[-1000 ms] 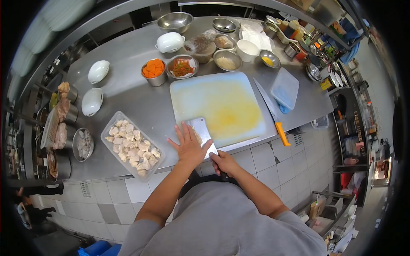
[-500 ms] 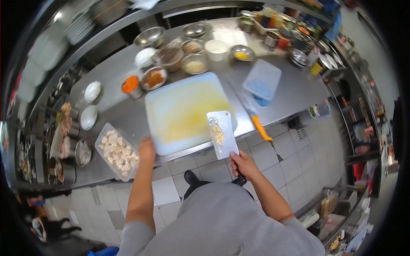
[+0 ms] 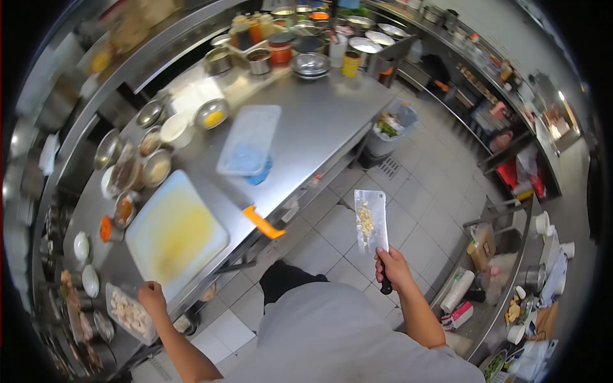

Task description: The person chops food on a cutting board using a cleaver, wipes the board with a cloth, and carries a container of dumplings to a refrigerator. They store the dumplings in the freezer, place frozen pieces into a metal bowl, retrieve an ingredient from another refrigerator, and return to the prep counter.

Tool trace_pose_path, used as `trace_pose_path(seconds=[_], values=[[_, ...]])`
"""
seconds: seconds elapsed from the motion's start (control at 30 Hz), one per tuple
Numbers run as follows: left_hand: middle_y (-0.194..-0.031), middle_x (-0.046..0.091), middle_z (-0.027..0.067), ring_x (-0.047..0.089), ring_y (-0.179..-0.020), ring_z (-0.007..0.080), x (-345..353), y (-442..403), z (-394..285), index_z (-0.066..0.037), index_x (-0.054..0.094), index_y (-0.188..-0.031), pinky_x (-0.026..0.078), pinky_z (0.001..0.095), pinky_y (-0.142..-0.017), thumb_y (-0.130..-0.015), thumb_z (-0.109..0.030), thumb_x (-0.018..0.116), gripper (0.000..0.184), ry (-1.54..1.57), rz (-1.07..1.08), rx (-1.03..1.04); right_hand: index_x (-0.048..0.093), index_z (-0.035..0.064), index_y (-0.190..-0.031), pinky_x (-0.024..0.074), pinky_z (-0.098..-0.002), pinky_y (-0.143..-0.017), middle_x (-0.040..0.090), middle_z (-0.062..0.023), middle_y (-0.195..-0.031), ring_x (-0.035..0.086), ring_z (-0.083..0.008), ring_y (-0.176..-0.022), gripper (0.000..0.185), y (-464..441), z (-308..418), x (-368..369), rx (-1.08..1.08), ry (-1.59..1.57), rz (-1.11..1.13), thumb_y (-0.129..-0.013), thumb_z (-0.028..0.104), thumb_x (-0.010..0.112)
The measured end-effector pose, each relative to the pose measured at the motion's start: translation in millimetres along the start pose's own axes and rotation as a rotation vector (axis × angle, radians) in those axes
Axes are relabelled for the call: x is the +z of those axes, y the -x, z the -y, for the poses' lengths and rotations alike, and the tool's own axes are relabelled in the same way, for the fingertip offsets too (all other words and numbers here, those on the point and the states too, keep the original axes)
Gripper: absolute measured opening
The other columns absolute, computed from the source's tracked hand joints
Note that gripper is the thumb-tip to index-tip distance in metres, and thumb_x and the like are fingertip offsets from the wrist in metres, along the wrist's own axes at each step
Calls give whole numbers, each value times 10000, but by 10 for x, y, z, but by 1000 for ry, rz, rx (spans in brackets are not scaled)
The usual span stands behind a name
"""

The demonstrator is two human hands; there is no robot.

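My right hand (image 3: 394, 268) grips the black handle of a wide cleaver (image 3: 371, 220), held out over the floor with small pale yellowish pieces lying on its blade. My left hand (image 3: 152, 298) is closed, beside the plastic container of pale meat chunks (image 3: 129, 314) and near the lower corner of the cutting board; whether anything is in it is too small to tell. The white cutting board (image 3: 175, 233) has a yellow stain. Right of the board an orange-handled knife (image 3: 263, 223) juts over the table edge.
On the steel table (image 3: 313, 121) are a lidded clear container (image 3: 250, 140), a bowl with yellow contents (image 3: 212, 115) and several other bowls. A waste bin (image 3: 386, 131) stands beyond the table's end. At right is a lower shelf (image 3: 469, 325) with boxes.
The view has swung right, away from the board. The cleaver, carrying the pieces, has left the board and moved right. My left hand has come off the blade and closed near the meat container.
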State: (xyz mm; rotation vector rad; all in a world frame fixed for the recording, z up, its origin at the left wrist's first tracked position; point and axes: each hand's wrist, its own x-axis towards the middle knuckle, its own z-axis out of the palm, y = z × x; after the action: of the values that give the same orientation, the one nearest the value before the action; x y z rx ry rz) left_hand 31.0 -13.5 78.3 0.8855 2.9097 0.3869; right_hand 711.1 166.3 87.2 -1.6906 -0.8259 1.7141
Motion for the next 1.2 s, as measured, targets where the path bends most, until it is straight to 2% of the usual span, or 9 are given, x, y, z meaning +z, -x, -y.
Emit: trace_pose_path(seconds=[0.17,0.23,0.37,0.47,0.53,0.8,1.03,1.1,1.2], values=[[-938,722,117,683,-870,146,402,393,-2412,24,730,-994,542,285,-756,-938,-38,697,89,785,154,391,541,61,-970,431,-323,-415,523,-27,-651,501,-153,-437,315,-518,292,-308,18,-93,-55,-1076,353,593],[-936,719,91,679,-863,144,413,795,-3681,12,734,-962,539,273,-756,-923,-8,697,57,934,320,498,539,65,-973,430,-319,-422,520,-27,-653,499,-151,-440,316,-766,488,-344,37,-103,-74,-1077,359,591],[-916,736,91,695,-807,219,772,1383,-5665,-12,754,-955,549,307,-749,-861,-43,786,104,1116,537,917,547,63,-965,419,-313,-427,519,-27,-653,494,-143,-446,317,-1274,976,-502,-3,-84,-49,-1084,355,578],[-1011,733,133,705,-912,299,1339,1581,-6679,-25,770,-1005,561,361,-827,-874,-104,788,154,846,729,1075,553,59,-965,421,-315,-428,524,-28,-658,505,-143,-448,313,-1535,1425,-704,44,-72,-83,-1086,347,572],[-1176,694,176,682,-1011,322,1717,1625,-7246,-28,747,-1188,559,366,-908,-911,-131,760,296,767,646,1240,556,54,-971,426,-317,-431,529,-30,-662,523,-147,-454,315,-1762,1745,-914,31,-66,-95,-1084,347,571],[-1353,623,212,551,-1288,388,2387,874,-8520,-33,625,-1401,456,440,-1108,-912,-198,744,529,552,629,1111,547,42,-1026,452,-327,-441,537,-33,-676,519,-149,-454,315,-2801,2316,-1813,32,-231,-170,-1078,352,574],[-1647,303,224,249,-1522,449,3060,911,-9173,-122,405,-1588,282,603,-1090,-818,-575,761,962,42,259,1089,566,41,-1067,478,-334,-457,561,-41,-687,555,-157,-475,312,-4761,2578,-2863,51,-92,-125,-1071,353,575],[-1641,319,219,262,-1515,444,3080,935,-9310,-141,433,-1577,289,590,-1090,-815,-553,766,927,21,229,1048,582,27,-1136,535,-370,-526,630,-75,-747,624,-199,-505,321,-5460,2682,-3205,-33,343,-149,-1060,339,575],[-1633,338,213,275,-1513,436,3092,957,-9426,-158,461,-1564,294,586,-1087,-799,-556,768,916,-34,244,1021,588,44,-1275,579,-454,-735,708,-117,-924,725,-276,-777,327,-6411,2765,-3539,-79,903,-185,-1050,281,566]])
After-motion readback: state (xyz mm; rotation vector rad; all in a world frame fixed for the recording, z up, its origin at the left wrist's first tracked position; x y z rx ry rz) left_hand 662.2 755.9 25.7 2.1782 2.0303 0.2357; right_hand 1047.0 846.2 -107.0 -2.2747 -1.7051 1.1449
